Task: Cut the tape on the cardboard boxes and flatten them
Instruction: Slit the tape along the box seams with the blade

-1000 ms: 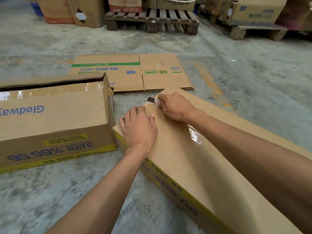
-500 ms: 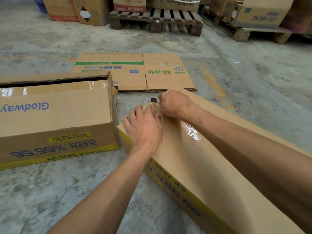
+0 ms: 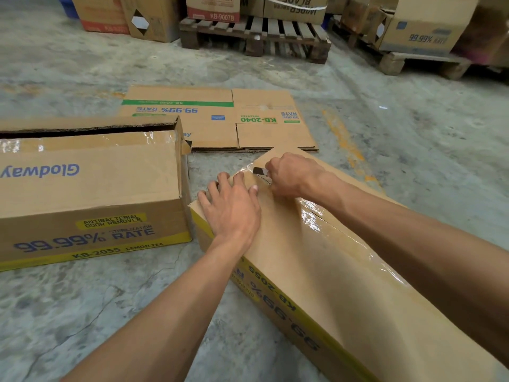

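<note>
A long cardboard box (image 3: 325,266) with a yellow stripe lies on the floor in front of me, and clear tape (image 3: 338,232) runs along its top seam. My left hand (image 3: 234,208) rests flat on the box's far end, fingers straight over the edge. Just beyond it, my right hand (image 3: 289,173) grips a small cutter (image 3: 259,171) whose dark blade tip pokes out at the taped far edge. A second box (image 3: 91,188), printed "Glodway", stands to the left with its top seam split open. A flattened box (image 3: 217,119) lies further back.
Two wooden pallets (image 3: 259,34) with stacked cartons (image 3: 424,26) line the back of the room. More cartons (image 3: 124,15) stand at the back left. Bare concrete floor (image 3: 413,150) surrounds the boxes on the right and near left.
My right hand has shifted slightly along the far taped edge with the cutter, showing more of the blade again. My left hand stays pressed on the box end.
</note>
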{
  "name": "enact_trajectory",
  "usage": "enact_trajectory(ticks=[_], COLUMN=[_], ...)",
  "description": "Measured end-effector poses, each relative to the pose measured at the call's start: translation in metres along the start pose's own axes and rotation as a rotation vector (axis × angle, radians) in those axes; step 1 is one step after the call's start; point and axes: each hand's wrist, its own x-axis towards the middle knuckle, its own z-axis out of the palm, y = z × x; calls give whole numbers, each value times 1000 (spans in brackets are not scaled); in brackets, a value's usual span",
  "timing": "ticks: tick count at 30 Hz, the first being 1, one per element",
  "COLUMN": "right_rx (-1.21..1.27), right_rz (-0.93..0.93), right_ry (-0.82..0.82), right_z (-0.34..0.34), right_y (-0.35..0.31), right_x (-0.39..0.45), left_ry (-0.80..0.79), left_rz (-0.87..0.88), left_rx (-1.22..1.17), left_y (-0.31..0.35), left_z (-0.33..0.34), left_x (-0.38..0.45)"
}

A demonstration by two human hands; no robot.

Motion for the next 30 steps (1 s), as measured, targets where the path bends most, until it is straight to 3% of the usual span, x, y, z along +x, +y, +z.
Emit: enact_trajectory(ticks=[5, 10, 14, 20, 30], right_rx=[13, 229, 331, 295, 232], right_rz=[-29, -73, -46, -58, -19], right_ry=[25, 61, 122, 45, 112], right_z=[7, 27, 23, 17, 20], right_y=[8, 41, 26, -2, -3], right_x=[-6, -14, 0, 16, 11], left_ry=[2, 1, -1, 8, 16], left_rz=[1, 15, 10, 11, 10], left_rx=[10, 32, 22, 6, 15], left_y=[-1, 1, 1, -1, 0], left_z=[1, 2, 2, 3, 5], left_x=[0, 0, -1, 0, 1])
